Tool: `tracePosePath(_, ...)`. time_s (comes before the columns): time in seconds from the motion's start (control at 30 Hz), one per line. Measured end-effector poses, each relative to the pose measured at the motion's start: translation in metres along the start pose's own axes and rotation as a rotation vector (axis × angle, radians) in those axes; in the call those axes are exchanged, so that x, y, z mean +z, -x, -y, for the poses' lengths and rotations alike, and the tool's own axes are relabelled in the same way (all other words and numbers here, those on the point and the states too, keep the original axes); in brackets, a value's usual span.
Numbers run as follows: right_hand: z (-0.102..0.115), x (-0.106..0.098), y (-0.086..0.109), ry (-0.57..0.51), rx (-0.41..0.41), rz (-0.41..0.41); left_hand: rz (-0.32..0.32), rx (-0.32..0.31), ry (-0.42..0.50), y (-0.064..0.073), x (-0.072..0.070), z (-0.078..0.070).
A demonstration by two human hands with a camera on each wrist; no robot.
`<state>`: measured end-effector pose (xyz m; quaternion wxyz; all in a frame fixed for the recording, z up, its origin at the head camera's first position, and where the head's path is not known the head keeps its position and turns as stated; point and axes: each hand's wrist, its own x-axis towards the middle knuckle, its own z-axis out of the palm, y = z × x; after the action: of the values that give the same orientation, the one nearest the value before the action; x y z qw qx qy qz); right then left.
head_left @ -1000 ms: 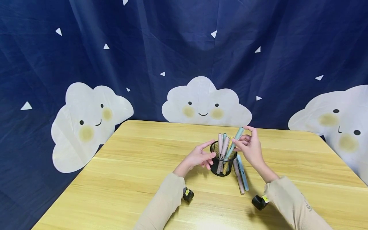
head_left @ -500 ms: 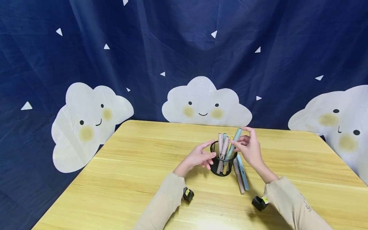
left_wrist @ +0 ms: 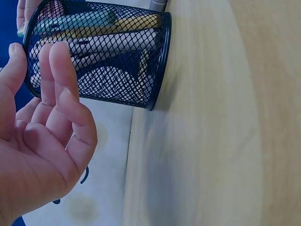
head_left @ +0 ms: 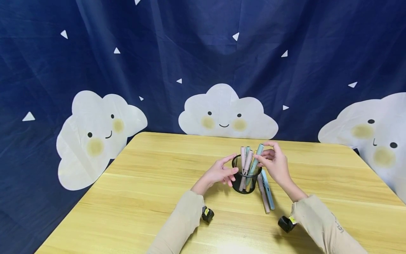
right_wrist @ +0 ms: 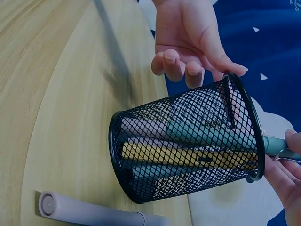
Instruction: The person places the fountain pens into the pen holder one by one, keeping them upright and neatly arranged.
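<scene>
A black mesh pen holder [head_left: 245, 183] stands upright on the table with several pens inside. My left hand [head_left: 221, 172] holds its left side, thumb by the rim; in the left wrist view its fingers [left_wrist: 61, 70] lie against the mesh. Between thumb and fingers, my right hand [head_left: 275, 162] pinches the upper part of a teal pen [head_left: 256, 158], whose lower part is inside the holder. Pale pink pens [head_left: 243, 158] and a yellow pen [right_wrist: 160, 153] lean beside it. The right wrist view shows the teal pen's top [right_wrist: 273, 145] beyond the rim, in the fingers.
Right of the holder, a pale pink pen [head_left: 264, 197] and a light blue pen [head_left: 268, 192] lie side by side on the wooden table [head_left: 127, 197]. Behind the table hangs a dark blue curtain [head_left: 203, 53] with white clouds. Black wrist cameras [head_left: 207, 214] sit below both sleeves.
The right hand has moved slightly left and down, and the teal pen has sunk deeper into the holder and become more upright. The left hand stays in place.
</scene>
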<state>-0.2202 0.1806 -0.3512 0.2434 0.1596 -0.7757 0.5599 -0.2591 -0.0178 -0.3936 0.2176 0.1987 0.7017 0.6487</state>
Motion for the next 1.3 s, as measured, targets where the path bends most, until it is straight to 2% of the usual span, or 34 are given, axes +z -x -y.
tracePosePath(0.03,-0.007,-0.001,0.0,-0.045,-0.018,0.01,0.001,0.001,0.0,0.0,0.0,0.0)
tracePosePath(0.13,-0.063,-0.002,-0.006,-0.064,-0.071,0.003,0.004,-0.002,0.0,0.0,0.0,-0.001)
tracePosePath(0.23,-0.115,-0.003,-0.012,-0.067,-0.099,-0.02,0.006,-0.01,-0.003,0.001,0.0,-0.001)
tracePosePath(0.27,-0.131,-0.003,-0.014,-0.027,-0.096,-0.039,0.005,-0.01,-0.004,0.001,0.0,-0.001)
tracePosePath(0.33,-0.137,-0.002,-0.015,-0.027,-0.116,-0.042,0.001,-0.011,-0.005,0.0,0.0,0.0)
tracePosePath(0.37,-0.135,-0.003,-0.014,-0.048,-0.123,-0.035,-0.001,-0.011,-0.006,0.0,0.0,0.0)
tracePosePath(0.47,-0.096,-0.002,-0.009,-0.142,-0.14,0.001,-0.006,-0.012,-0.005,0.001,0.001,0.001)
tracePosePath(0.57,-0.049,-0.001,-0.003,-0.169,-0.125,0.014,-0.006,-0.01,-0.004,0.001,0.001,0.001)
tracePosePath(0.6,-0.034,0.0,-0.001,-0.146,-0.11,0.005,-0.006,-0.009,-0.004,0.001,0.001,0.0)
tracePosePath(0.7,-0.019,0.001,0.0,-0.046,-0.072,-0.016,-0.005,-0.006,-0.004,0.001,0.001,0.001)
tracePosePath(0.77,-0.022,0.001,-0.001,-0.027,-0.068,-0.016,-0.005,-0.006,-0.002,0.001,0.001,0.0)
tracePosePath(0.97,-0.073,-0.002,-0.007,-0.098,-0.109,-0.017,0.001,-0.009,0.002,0.001,0.0,0.0)
tracePosePath(1.0,-0.074,-0.001,-0.007,-0.088,-0.107,-0.023,0.002,-0.009,0.004,0.001,0.0,0.0)
tracePosePath(1.1,-0.053,0.0,-0.005,-0.004,-0.089,-0.043,0.003,-0.007,0.005,0.001,0.0,0.0)
tracePosePath(1.2,-0.023,0.001,-0.003,0.099,-0.059,-0.056,0.003,-0.003,0.005,0.001,-0.001,0.0)
tracePosePath(1.3,-0.013,0.0,-0.002,0.151,-0.021,-0.065,0.004,0.001,0.005,0.002,-0.001,-0.001)
